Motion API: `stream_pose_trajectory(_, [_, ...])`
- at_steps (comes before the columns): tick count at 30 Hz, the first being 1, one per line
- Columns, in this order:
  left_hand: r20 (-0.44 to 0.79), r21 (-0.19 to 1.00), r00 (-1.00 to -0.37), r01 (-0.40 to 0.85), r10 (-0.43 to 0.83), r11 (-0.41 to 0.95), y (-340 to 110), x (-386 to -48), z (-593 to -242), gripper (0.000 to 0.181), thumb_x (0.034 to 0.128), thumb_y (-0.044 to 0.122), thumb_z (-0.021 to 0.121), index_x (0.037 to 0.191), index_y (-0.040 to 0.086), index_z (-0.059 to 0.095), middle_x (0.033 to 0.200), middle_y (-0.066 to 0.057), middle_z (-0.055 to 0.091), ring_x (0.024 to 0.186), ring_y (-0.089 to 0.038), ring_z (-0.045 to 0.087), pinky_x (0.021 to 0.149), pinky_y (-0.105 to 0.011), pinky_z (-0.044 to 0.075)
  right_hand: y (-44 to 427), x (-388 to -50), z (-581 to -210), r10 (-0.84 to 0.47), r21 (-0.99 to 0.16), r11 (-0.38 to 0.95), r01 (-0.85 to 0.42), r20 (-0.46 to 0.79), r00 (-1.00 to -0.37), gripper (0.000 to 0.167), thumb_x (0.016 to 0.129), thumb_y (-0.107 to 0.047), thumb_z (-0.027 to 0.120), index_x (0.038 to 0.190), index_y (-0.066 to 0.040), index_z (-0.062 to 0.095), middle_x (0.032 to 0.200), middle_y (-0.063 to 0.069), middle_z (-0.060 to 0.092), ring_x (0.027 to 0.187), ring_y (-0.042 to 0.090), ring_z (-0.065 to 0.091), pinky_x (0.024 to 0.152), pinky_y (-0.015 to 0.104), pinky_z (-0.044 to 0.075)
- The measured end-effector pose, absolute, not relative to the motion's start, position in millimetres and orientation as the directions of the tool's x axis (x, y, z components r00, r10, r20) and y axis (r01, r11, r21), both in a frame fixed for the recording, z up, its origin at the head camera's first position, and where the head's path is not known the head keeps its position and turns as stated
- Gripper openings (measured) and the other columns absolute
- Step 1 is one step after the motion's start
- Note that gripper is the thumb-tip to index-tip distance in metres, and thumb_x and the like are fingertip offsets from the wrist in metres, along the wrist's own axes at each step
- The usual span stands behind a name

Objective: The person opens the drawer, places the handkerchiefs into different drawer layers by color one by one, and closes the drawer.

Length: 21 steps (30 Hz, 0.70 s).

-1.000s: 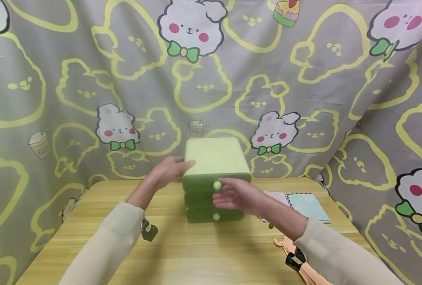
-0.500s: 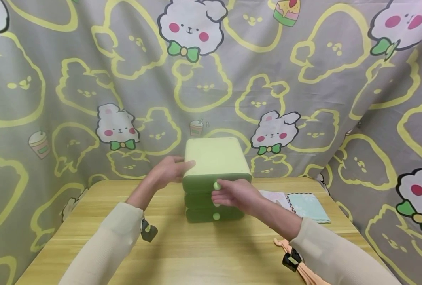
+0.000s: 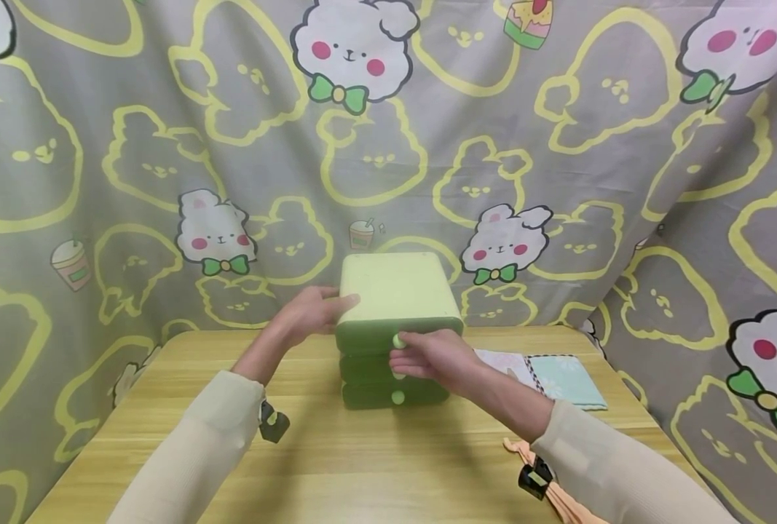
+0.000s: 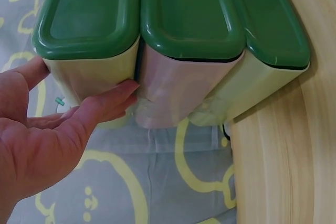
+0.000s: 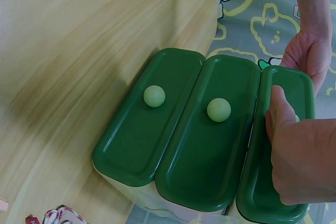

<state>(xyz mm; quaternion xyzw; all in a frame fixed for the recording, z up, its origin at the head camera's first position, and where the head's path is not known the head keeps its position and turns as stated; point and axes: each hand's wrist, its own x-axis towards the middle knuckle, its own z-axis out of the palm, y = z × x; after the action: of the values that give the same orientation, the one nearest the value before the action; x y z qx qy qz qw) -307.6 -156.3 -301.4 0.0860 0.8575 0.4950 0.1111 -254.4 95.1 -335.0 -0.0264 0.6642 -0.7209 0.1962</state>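
Note:
A small three-drawer cabinet with a pale yellow-green top and dark green drawer fronts stands on the table. My left hand rests against its left side near the top, thumb over the top edge; in the left wrist view the fingers of that hand lie fairly straight along the side. With thumb and fingers, my right hand pinches the round pale knob of the top drawer. In the right wrist view that hand mostly covers the knob, while the middle knob and bottom knob show. All three drawers look closed.
A folded cloth, pink-white and light blue, lies right of the cabinet. An orange item lies partly under my right forearm. Patterned curtains hang behind the wooden table and at its sides.
My right hand has shifted slightly left, and its thumb and fingers have come together on the top knob. The left hand and the cabinet have stayed in place.

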Motion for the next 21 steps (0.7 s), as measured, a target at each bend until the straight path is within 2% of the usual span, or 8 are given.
stream_pose_trajectory(7, [-0.104, 0.871, -0.958, 0.042, 0.268, 0.489, -157.6, -309.6, -302.1, 0.078, 0.1002, 0.049, 0.060, 0.154, -0.003, 0.036, 0.148, -0.026, 0.052, 0.128, -0.039, 0.059, 0.112, -0.051, 0.047, 95.6, -254.8, -334.9, -0.314, -0.968, -0.039, 0.250, -0.225, -0.922, 0.042, 0.103, -0.016, 0.059, 0.131, 0.014, 0.055, 0.124, 0.032, 0.066, 0.114, 0.037, 0.070, 0.093, 0.034, 0.061])
stream_pose_trajectory(13, [-0.109, 0.868, -0.959, 0.036, 0.262, 0.495, -157.6, -310.5, -301.8, 0.079, 0.1006, 0.049, 0.059, 0.155, -0.003, 0.034, 0.154, -0.026, 0.045, 0.131, -0.041, 0.057, 0.113, -0.052, 0.046, 96.5, -252.0, -333.5, -0.304, -0.967, -0.021, 0.254, -0.236, -0.923, 0.039, 0.101, -0.017, 0.062, 0.126, 0.013, 0.060, 0.121, 0.031, 0.068, 0.101, 0.030, 0.075, 0.089, 0.034, 0.062])
stream_pose_trajectory(21, [-0.106, 0.878, -0.954, 0.042, 0.280, 0.476, -156.0, -308.7, -300.2, 0.077, 0.1019, 0.046, 0.058, 0.154, -0.004, 0.034, 0.148, -0.025, 0.051, 0.131, -0.040, 0.057, 0.112, -0.050, 0.048, 98.8, -241.0, -333.6, -0.308, -0.966, 0.001, 0.259, -0.247, -0.919, 0.035, 0.099, -0.016, 0.065, 0.122, 0.011, 0.063, 0.118, 0.030, 0.070, 0.093, 0.024, 0.077, 0.087, 0.035, 0.063])
